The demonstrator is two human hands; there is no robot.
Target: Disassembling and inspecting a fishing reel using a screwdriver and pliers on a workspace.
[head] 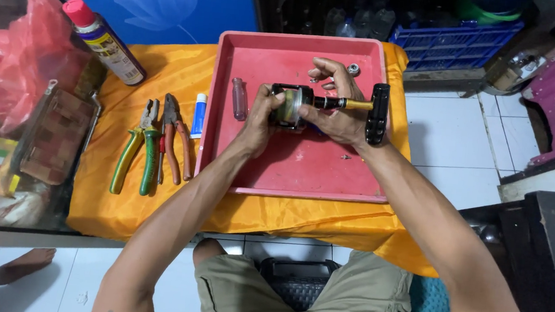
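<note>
Red plastic forms the shallow tray (pixel 289 177) at the centre of the view, which is set on a low table draped in orange-yellow cloth (pixel 184 74). Over the tray's upper half, a fishing reel (pixel 293 104) with a black frame and a greenish spool is held between both hands. The left hand (pixel 259 114) is closed around the reel body from the 9 o'clock side, with the thumb laid across the spool face. The right hand (pixel 337 104) is wrapped about the reel from the 3 o'clock side, its fingers curled over the top. A gold shaft ending in a black crank handle (pixel 378 114) is seen projecting from the reel toward 3 o'clock, just beyond the right hand.

Inside the tray, a small clear pinkish vial (pixel 239 98) is laid at 9 o'clock of the reel, a small round metal part (pixel 353 68) at 1 o'clock, and a tiny screw (pixel 344 157) at 5 o'clock.

Outside the tray, at 9 o'clock, a small white-and-blue tube (pixel 199 114) is laid just beside the rim, followed by red-handled pliers (pixel 175 137) and green-and-yellow-handled pliers (pixel 137 154). A spray can with a red cap (pixel 103 40) is lying tilted at 10 o'clock.
</note>
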